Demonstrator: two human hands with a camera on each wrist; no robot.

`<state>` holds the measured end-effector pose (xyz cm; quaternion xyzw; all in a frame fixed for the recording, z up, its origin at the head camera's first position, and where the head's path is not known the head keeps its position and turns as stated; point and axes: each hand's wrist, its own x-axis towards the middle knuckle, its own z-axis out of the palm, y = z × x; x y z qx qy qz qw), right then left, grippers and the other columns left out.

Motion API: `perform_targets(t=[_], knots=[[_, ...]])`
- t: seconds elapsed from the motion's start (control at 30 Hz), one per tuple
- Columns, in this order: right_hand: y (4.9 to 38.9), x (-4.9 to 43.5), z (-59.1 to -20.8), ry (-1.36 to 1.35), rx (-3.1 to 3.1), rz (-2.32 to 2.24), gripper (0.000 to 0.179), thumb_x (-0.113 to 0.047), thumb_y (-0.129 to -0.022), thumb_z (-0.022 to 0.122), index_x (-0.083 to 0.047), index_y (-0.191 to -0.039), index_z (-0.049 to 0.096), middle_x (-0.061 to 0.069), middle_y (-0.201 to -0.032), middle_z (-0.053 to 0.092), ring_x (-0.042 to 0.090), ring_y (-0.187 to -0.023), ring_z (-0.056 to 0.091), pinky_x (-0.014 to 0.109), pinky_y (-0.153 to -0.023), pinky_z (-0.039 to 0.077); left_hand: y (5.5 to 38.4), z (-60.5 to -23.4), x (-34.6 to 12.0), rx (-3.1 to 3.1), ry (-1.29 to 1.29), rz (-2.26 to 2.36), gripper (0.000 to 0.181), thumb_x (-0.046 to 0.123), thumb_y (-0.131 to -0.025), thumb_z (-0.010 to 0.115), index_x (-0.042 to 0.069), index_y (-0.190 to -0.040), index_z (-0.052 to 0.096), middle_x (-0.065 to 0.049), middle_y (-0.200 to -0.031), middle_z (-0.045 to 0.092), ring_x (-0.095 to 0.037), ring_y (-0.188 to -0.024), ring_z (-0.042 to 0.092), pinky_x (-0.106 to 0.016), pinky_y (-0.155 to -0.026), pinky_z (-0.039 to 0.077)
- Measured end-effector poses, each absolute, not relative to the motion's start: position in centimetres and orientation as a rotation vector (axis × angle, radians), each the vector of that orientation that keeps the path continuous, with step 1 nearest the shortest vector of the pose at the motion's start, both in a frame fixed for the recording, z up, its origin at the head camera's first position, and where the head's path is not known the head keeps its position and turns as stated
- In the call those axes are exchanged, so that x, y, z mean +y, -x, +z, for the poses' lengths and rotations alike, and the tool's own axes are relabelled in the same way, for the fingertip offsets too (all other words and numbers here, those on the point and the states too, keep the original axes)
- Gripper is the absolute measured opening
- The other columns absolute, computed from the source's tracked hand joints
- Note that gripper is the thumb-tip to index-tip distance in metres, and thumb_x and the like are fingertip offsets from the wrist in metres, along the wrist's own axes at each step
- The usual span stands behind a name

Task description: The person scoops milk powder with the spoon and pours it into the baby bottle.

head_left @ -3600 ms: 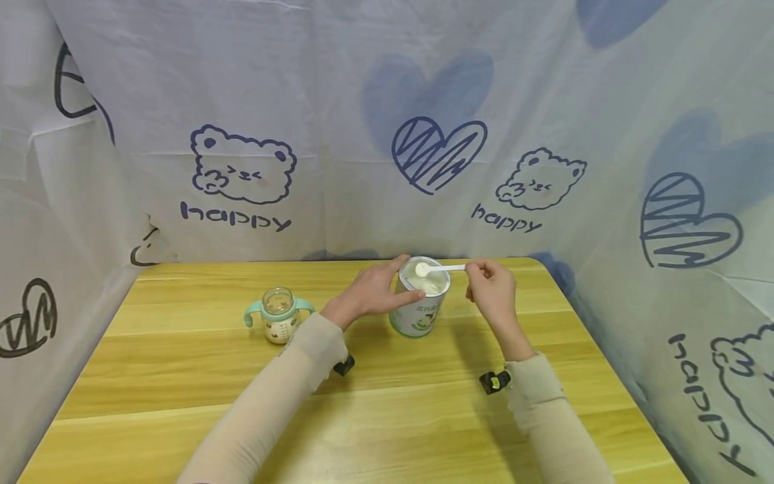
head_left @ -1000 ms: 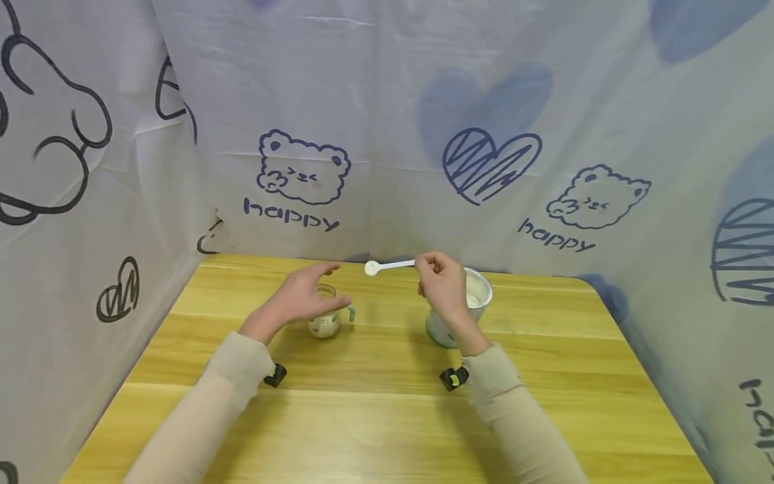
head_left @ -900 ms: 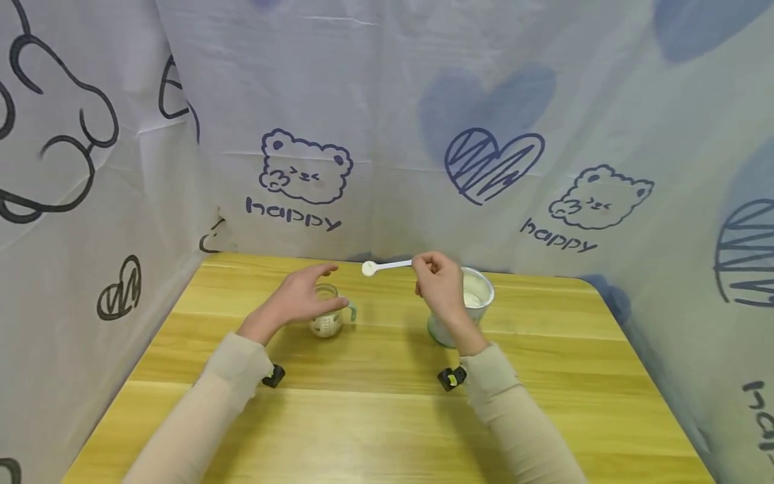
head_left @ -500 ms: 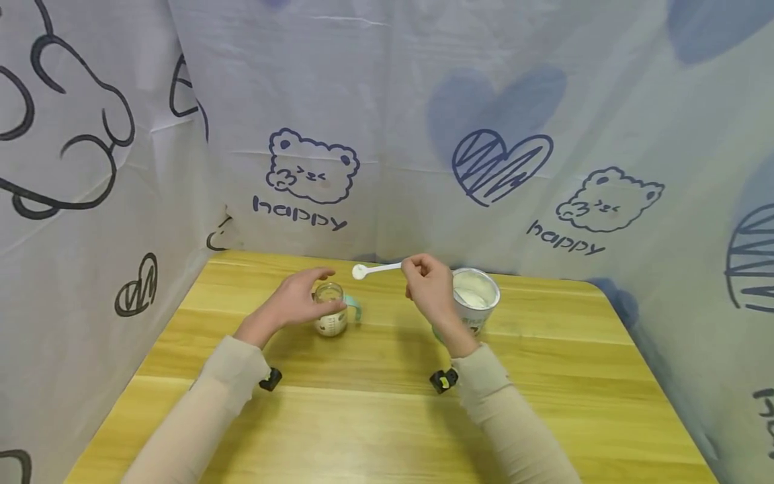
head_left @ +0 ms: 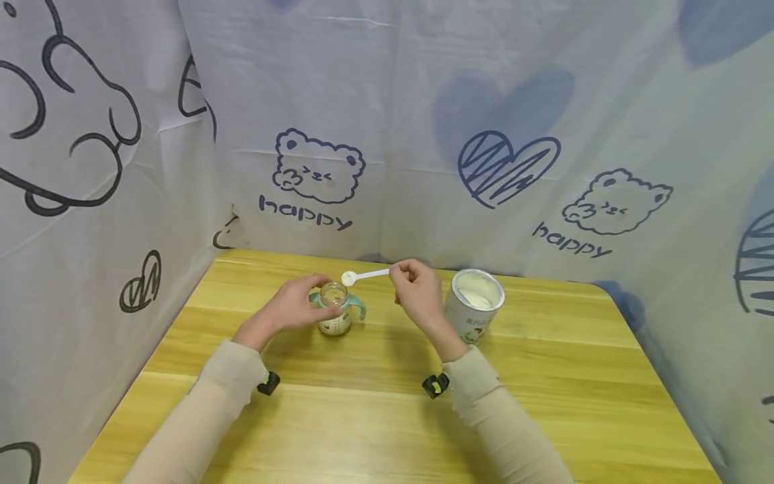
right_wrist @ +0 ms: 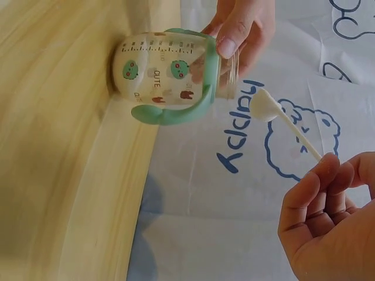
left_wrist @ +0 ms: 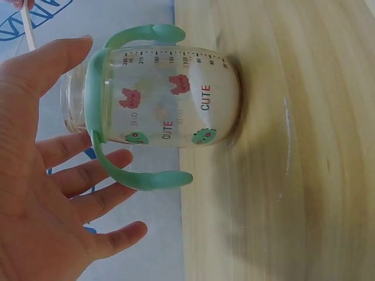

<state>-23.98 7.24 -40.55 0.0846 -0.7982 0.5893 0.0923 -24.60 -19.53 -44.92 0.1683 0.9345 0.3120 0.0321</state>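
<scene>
A clear baby bottle with a green collar and two handles stands upright on the table, with pale contents low inside. My left hand is around its open neck, thumb on one side and spread, fairly straight fingers on the other; whether it presses firmly is unclear. My right hand pinches the handle end of a white measuring scoop. The scoop's bowl, with white powder in it, is just above and right of the bottle's mouth. To the right of that hand stands an open powder tin of white powder.
The wooden table has its back edge close to a white printed curtain. More curtain hangs at the left and right sides. A black wrist camera sits at the right cuff.
My right hand has carried the filled scoop left from the tin to the bottle's mouth. My left hand has left the tin and come to the bottle's neck.
</scene>
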Motion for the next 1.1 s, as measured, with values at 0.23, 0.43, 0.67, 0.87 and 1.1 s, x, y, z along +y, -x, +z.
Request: perform_targets(t=[0.23, 0.43, 0.67, 0.87, 1.1], knots=[[23.69, 6.72, -40.76, -0.338, -2.399, 1.735, 0.019, -0.018, -0.102, 0.062, -0.007, -0.098, 0.076, -0.002, -0.055, 0.056, 0.016, -0.05, 0.057, 0.025, -0.049, 0.043, 24.55, -45.25, -19.71, 2.876, -0.508, 0.974, 0.078, 0.051, -0.09, 0.079, 0.006, -0.149, 0.055, -0.018, -0.141, 0.066, -0.04, -0.133, 0.06, -0.059, -0.114, 0.048], [23.3, 6.54, -40.86, -0.354, -2.452, 1.704, 0.021, -0.02, -0.104, 0.062, -0.005, -0.105, 0.077, -0.001, -0.059, 0.057, 0.017, -0.05, 0.055, 0.025, -0.049, 0.042, 24.49, -45.23, -19.6, 2.848, -0.503, 0.997, 0.079, 0.052, -0.091, 0.078, 0.007, -0.151, 0.054, -0.019, -0.142, 0.065, -0.041, -0.134, 0.06, -0.059, -0.113, 0.049], [23.2, 6.23, -41.12, -0.407, -2.469, 1.683, 0.022, -0.019, -0.104, 0.063, -0.002, -0.106, 0.076, -0.001, -0.061, 0.059, 0.016, -0.05, 0.054, 0.024, -0.048, 0.039, 24.37, -45.22, -19.73, 2.848, -0.477, 1.01, 0.077, 0.052, -0.091, 0.079, 0.009, -0.151, 0.054, -0.02, -0.143, 0.065, -0.042, -0.136, 0.059, -0.061, -0.114, 0.048], [23.16, 6.18, -41.13, -0.461, -2.449, 1.686, 0.021, -0.017, -0.103, 0.064, 0.001, -0.106, 0.075, 0.0, -0.062, 0.06, 0.014, -0.049, 0.052, 0.023, -0.046, 0.036, 24.43, -45.31, -19.79, 2.85, -0.482, 1.014, 0.076, 0.051, -0.091, 0.079, 0.009, -0.15, 0.055, -0.019, -0.142, 0.066, -0.043, -0.136, 0.058, -0.062, -0.115, 0.047], [23.3, 6.24, -41.28, -0.5, -2.456, 1.662, 0.019, -0.015, -0.103, 0.065, 0.0, -0.106, 0.076, 0.009, -0.065, 0.063, 0.012, -0.049, 0.05, 0.022, -0.045, 0.034, 24.6, -45.5, -19.77, 2.842, -0.467, 1.022, 0.078, 0.051, -0.091, 0.079, 0.01, -0.152, 0.053, -0.021, -0.145, 0.064, -0.044, -0.137, 0.057, -0.064, -0.115, 0.046]])
